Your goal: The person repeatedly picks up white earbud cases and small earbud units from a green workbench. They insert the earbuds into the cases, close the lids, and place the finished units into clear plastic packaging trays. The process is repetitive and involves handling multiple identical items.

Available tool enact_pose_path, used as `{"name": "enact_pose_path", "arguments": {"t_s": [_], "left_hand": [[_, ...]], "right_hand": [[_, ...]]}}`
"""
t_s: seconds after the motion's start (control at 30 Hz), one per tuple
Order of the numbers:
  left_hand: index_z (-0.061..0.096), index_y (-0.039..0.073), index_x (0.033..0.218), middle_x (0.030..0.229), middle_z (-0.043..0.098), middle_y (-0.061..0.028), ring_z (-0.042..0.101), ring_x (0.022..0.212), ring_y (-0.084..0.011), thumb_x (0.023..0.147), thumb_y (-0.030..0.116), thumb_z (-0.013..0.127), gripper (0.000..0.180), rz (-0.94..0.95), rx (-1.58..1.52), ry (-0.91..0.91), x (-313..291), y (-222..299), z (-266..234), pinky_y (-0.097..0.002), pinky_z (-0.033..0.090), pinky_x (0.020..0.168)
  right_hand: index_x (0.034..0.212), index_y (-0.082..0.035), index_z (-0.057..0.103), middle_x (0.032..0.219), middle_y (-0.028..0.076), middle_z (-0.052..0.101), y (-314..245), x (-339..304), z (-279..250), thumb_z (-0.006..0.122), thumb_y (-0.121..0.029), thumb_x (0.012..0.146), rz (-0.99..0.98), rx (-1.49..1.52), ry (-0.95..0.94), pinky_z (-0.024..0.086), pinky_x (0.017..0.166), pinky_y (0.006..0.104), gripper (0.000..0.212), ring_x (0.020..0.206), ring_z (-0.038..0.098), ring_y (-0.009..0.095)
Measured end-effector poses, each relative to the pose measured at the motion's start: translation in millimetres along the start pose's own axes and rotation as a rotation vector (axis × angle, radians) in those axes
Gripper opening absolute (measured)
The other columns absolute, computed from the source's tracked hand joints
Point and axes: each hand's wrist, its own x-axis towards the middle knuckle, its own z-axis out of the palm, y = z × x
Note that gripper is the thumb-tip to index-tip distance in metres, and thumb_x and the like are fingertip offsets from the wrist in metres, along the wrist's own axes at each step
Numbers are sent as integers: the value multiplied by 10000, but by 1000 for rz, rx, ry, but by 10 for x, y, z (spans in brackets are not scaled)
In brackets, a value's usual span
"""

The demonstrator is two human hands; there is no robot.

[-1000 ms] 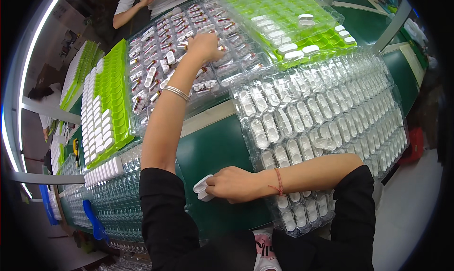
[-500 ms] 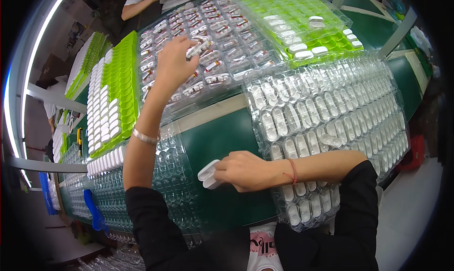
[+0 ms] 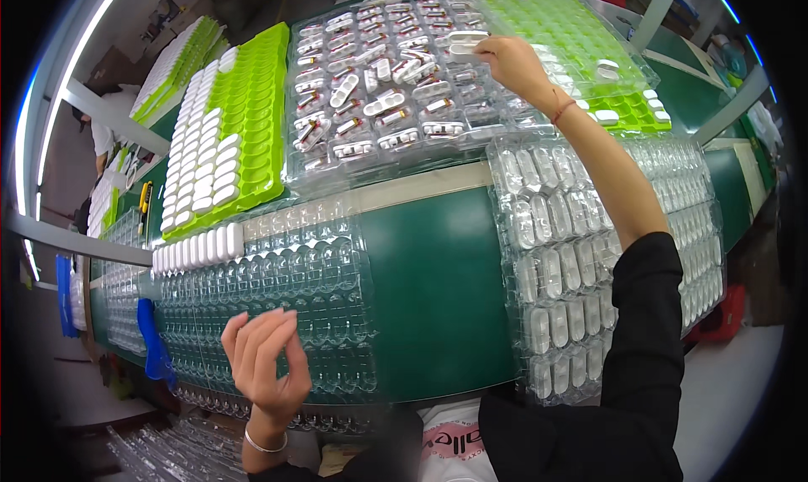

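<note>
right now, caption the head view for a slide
Right hand holds a white case over a loaded tray, left hand loosely curled above a transparent tray.

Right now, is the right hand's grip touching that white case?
Touching: the head view shows the right hand's grip with its fingertips closed on the right end of the white case.

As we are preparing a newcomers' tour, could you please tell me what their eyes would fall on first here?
Probably the vivid green tray at the left, partly filled with white pieces. Next might come the right hand, pinching a white case over the crowded tray at the upper middle. The empty left hand, fingers bent, also stands out against the clear tray at the lower left.
</note>
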Motion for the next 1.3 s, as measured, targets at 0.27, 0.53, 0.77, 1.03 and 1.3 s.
{"name": "enact_pose_path", "arguments": {"t_s": [0.27,0.53,0.77,1.03,1.3], "left_hand": [[610,16,951,919,683,-105,645,831,-232,800,-98,573,194,-161,4,57,-390,-29,6,-409,406,923],[652,6,958,910,670,-116,634,837,-268,789,-121,576,224,-220,-4,63,-425,-70,140,-375,439,859],[663,43,978,957,674,-129,621,906,-316,844,64,610,145,-527,249,73,-555,-1184,199,-394,461,810],[613,42,944,882,651,-185,614,841,-393,806,270,662,271,-506,580,-229,4,-2010,976,-499,480,727],[594,-14,1110,992,640,-194,618,914,-349,827,53,624,291,-344,340,19,-14,-1997,839,-417,470,756]], "right_hand": [[914,-56,722,928,153,681,93,85,376,588,-110,832,88,-137,-183,471,848,414,167,943,599,337],[909,-38,706,917,157,681,-55,-168,91,593,-103,827,-66,59,-141,485,821,412,154,931,616,335],[907,-13,682,918,123,676,-1188,-933,-706,659,-33,813,-202,243,-253,484,798,373,98,891,618,303],[881,-61,643,905,38,619,-2173,-2221,-1410,631,-101,734,-540,158,-351,487,757,325,154,853,602,215],[885,-44,696,868,119,689,-632,-2865,-2434,679,-90,817,293,-127,69,507,701,370,83,783,650,303]]}}
